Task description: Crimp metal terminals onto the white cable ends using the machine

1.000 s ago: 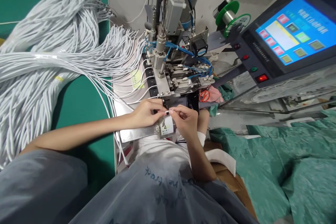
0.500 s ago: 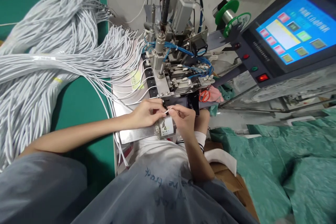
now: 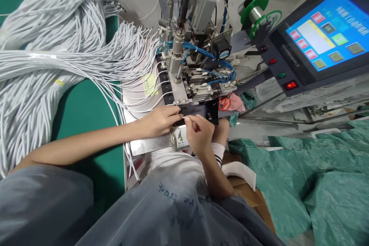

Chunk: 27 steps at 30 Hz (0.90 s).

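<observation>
My left hand point(image 3: 161, 121) is closed in a pinch on a thin white cable at the front of the machine point(image 3: 180, 92). Facing it, my right hand point(image 3: 200, 132) pinches the cable's end, its fingertips close to the left ones. Just below the hands is a small clear container with a white label point(image 3: 181, 137), partly covered by my right hand. Several white cables point(image 3: 157, 102) run from the left into black blocks point(image 3: 168, 99) along the machine's left side.
Large bundles of white cables point(image 3: 66, 11) lie on the green table point(image 3: 95, 123) at left. A control screen point(image 3: 331, 30) stands at upper right, beside a green spool point(image 3: 255, 14). Orange-handled scissors point(image 3: 225, 103) rest on pink cloth point(image 3: 235, 103). Green sheeting point(image 3: 317, 161) spreads at right.
Both hands remain close together. My left hand has shifted slightly left and up, and less of the white cable shows between the fingertips. The view has shifted slightly.
</observation>
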Each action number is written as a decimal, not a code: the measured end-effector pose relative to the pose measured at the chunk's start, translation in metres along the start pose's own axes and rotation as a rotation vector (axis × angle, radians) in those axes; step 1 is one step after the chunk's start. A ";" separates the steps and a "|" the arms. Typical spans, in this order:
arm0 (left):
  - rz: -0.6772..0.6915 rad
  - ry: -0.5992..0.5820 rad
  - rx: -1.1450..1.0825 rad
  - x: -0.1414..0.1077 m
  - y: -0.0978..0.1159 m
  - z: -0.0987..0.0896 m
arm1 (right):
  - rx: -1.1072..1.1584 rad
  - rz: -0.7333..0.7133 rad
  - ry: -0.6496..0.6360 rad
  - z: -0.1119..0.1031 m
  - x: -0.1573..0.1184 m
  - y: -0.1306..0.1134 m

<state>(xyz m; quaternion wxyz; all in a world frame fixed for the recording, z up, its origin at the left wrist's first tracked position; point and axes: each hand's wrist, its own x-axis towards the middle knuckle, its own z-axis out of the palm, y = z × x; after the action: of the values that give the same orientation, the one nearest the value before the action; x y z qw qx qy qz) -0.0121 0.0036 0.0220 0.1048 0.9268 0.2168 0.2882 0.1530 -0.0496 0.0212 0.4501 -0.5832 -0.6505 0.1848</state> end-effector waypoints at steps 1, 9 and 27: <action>0.041 -0.029 0.072 0.000 -0.002 -0.002 | -0.019 -0.002 -0.068 -0.004 0.004 0.000; -0.254 0.041 -0.327 0.000 0.003 0.009 | 0.169 0.049 -0.002 0.005 0.002 0.010; -0.209 -0.430 0.140 -0.008 -0.008 0.025 | 0.414 0.423 -0.202 0.026 0.005 0.080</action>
<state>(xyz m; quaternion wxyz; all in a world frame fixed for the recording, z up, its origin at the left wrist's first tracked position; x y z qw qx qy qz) -0.0065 0.0048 -0.0045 0.1132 0.9443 0.3038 0.0560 0.1803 -0.0176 -0.0522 0.4437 -0.5804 -0.5047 0.4599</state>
